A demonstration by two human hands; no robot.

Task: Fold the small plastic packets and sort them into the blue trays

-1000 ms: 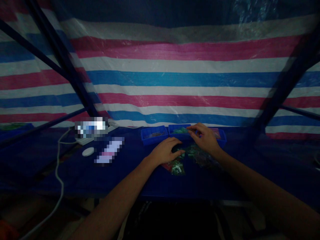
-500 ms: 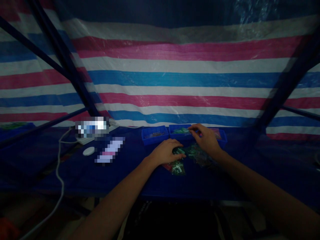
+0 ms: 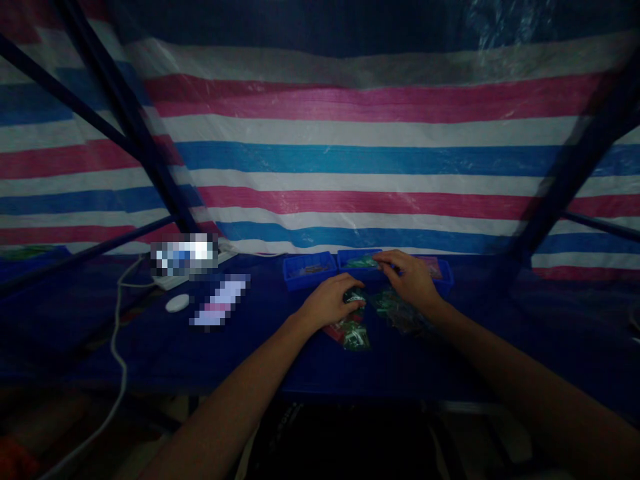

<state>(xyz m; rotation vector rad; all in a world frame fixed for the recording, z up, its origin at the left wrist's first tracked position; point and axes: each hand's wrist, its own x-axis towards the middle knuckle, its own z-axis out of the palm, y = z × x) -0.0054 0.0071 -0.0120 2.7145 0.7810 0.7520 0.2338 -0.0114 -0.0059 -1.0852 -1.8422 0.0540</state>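
My left hand [image 3: 330,303] curls its thumb and fingers around a small clear plastic bag [image 3: 354,299] with something green in it. Beneath that hand lie more clear bags [image 3: 355,335] with green and reddish contents. Over the front right of the middle blue bin [image 3: 359,267], my right hand [image 3: 411,280] has its thumb and forefinger pinched together; whatever is between the tips is too small and dark to make out. Green pieces [image 3: 363,261] in clear wrapping lie inside that bin. A heap of greenish clear bags [image 3: 395,312] rests below my right hand.
Another blue bin [image 3: 310,272] with small pieces stands to the left, and one with pinkish packets [image 3: 433,268] to the right. A white round object [image 3: 177,303], a blurred phone-like item [image 3: 220,301] and a white cable [image 3: 118,333] are at left. Striped sheeting [image 3: 350,160] hangs behind.
My left fingers have drawn closer together around the bag, moving slightly left. My right hand has shifted slightly left and stays at the middle bin.
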